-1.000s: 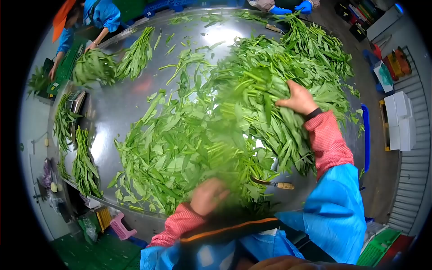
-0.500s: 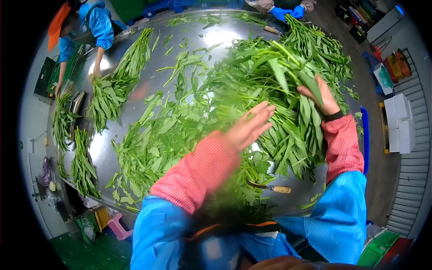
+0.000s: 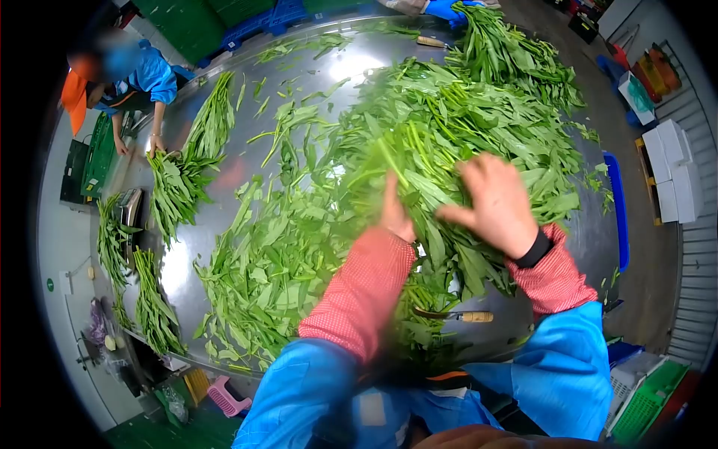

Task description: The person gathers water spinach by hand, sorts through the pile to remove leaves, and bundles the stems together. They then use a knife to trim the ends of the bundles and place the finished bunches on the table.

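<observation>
A bunch of long-leaved greens, which look like water spinach (image 3: 428, 196), is between my two hands above the heap. At its stems is my left hand (image 3: 396, 213), smeared by motion; one digit shows in front while leaves hide the other fingers, which seem closed round the stems. My right hand (image 3: 499, 206) rests over the leaves on the other side, thumb and fingers spread apart. Below the hands, a sickle (image 3: 473, 316) with a wooden handle lies on the metal table (image 3: 299, 63), its curved blade partly among leaves.
A large heap of greens (image 3: 516, 120) spreads to the right, loose leaves (image 3: 262, 254) to the left. Tied-looking bunches (image 3: 176, 187) lie at far left near a scale (image 3: 131, 209). A co-worker (image 3: 142, 71) stands there; another's blue-gloved hands (image 3: 449, 10) are at the top.
My left hand has moved down to the stems of the bunch. My right hand has come down and left, its fingers now over the leaves. The bunch has lowered and shifted left.
</observation>
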Tool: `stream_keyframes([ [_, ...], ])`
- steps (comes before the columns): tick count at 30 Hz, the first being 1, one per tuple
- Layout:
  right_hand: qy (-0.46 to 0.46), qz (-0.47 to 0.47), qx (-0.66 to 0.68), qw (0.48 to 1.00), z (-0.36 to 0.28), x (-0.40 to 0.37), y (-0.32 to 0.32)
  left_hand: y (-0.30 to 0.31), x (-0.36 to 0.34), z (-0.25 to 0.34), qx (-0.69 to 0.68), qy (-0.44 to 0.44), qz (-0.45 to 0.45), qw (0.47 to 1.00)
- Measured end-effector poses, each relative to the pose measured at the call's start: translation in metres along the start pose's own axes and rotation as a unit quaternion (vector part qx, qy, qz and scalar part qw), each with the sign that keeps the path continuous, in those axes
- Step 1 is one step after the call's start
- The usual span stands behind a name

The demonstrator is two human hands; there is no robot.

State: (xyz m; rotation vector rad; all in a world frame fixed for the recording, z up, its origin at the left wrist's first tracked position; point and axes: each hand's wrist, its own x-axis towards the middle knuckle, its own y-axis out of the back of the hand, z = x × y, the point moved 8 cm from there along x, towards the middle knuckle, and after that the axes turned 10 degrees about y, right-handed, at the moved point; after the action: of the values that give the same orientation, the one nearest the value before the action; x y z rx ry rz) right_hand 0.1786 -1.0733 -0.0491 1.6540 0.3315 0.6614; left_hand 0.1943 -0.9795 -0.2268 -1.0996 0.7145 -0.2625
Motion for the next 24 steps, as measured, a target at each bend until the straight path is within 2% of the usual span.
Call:
stream_keyframes([
  [1, 0.019, 0.112, -0.013, 0.993, 0.009, 0.008, 0.017, -0.001, -0.002, 0.002, 0.002, -0.013, 0.029, 0.999],
  [3, 0.003, 0.146, -0.039, 0.988, 0.037, 0.025, 0.019, -0.003, -0.007, 0.005, 0.005, -0.039, 0.086, 0.996],
  [4, -0.013, 0.086, -0.021, 0.996, 0.054, 0.034, 0.001, 0.018, 0.002, 0.006, 0.044, -0.047, 0.117, 0.991],
  [5, -0.028, 0.026, -0.003, 0.999, 0.069, 0.042, -0.020, 0.009, 0.001, 0.003, 0.025, -0.022, 0.104, 0.994],
  [6, -0.033, -0.097, 0.058, 0.993, 0.079, 0.048, -0.049, -0.007, -0.005, 0.001, 0.004, 0.002, 0.090, 0.996],
  [7, -0.022, -0.147, 0.123, 0.981, 0.079, 0.050, -0.067, -0.017, -0.006, -0.001, -0.018, 0.025, 0.076, 0.997],
  [8, -0.030, -0.136, 0.151, 0.979, 0.079, 0.048, -0.073, -0.015, 0.003, -0.002, 0.003, 0.024, 0.035, 0.999],
  [9, -0.037, -0.124, 0.180, 0.975, 0.073, 0.046, -0.073, -0.021, 0.010, 0.006, 0.046, -0.033, -0.024, 0.998],
  [10, -0.034, -0.088, 0.212, 0.973, 0.063, 0.047, -0.061, -0.031, 0.012, 0.008, 0.064, -0.031, -0.045, 0.996],
  [11, -0.046, -0.096, 0.203, 0.973, 0.059, 0.045, -0.054, -0.040, 0.011, 0.009, 0.082, -0.027, -0.066, 0.994],
  [12, -0.040, -0.068, 0.196, 0.977, 0.048, 0.041, -0.039, -0.053, -0.003, 0.017, 0.127, -0.051, -0.001, 0.991],
  [14, -0.030, -0.030, 0.147, 0.988, 0.037, 0.027, -0.029, -0.067, -0.001, 0.019, 0.184, -0.043, -0.042, 0.981],
  [15, -0.048, -0.053, 0.159, 0.985, 0.028, 0.022, -0.023, -0.076, -0.002, 0.020, 0.213, -0.044, -0.053, 0.975],
  [16, -0.032, -0.029, 0.170, 0.984, 0.025, 0.017, -0.022, -0.071, 0.008, 0.010, 0.197, 0.018, -0.077, 0.977],
  [17, -0.016, -0.004, 0.182, 0.983, 0.024, 0.014, -0.021, -0.080, 0.011, 0.010, 0.217, -0.019, -0.106, 0.970],
  [19, -0.074, -0.004, 0.272, 0.959, 0.036, 0.008, -0.022, -0.088, 0.011, 0.003, 0.285, -0.001, -0.107, 0.952],
  [20, -0.103, -0.004, 0.316, 0.943, 0.039, 0.005, -0.025, -0.093, 0.009, 0.005, 0.341, -0.034, -0.103, 0.934],
  [21, -0.114, 0.051, 0.322, 0.938, 0.043, 0.003, -0.019, -0.095, 0.007, 0.003, 0.400, -0.021, -0.077, 0.913],
  [23, -0.136, 0.088, 0.396, 0.904, 0.066, -0.006, -0.031, -0.117, 0.002, 0.005, 0.463, -0.079, -0.154, 0.869],
  [24, -0.130, 0.100, 0.450, 0.878, 0.074, -0.005, -0.031, -0.088, 0.028, 0.000, 0.515, -0.048, -0.113, 0.848],
])
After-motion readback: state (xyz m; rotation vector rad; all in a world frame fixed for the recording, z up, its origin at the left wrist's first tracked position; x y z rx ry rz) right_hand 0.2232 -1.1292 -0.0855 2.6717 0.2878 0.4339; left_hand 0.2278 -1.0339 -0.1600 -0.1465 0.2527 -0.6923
